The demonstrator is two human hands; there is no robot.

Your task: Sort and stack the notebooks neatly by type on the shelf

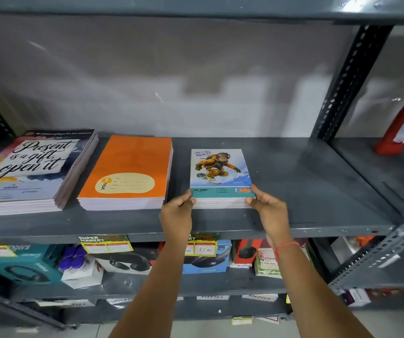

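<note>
- Both hands, left (176, 213) and right (270, 208), clamp the snowboarder stack (220, 174) at its near corners.
- Stack's long axis runs away from them, beside the orange stack (128, 167) on the shelf (318, 191).

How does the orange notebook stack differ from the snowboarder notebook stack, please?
The orange stack has a plain cover with a cream label; the snowboarder stack has a picture cover. The orange stack looks larger and taller. It sits untouched, while the left hand and right hand grip the snowboarder stack. Both lie flat on the shelf.
</note>
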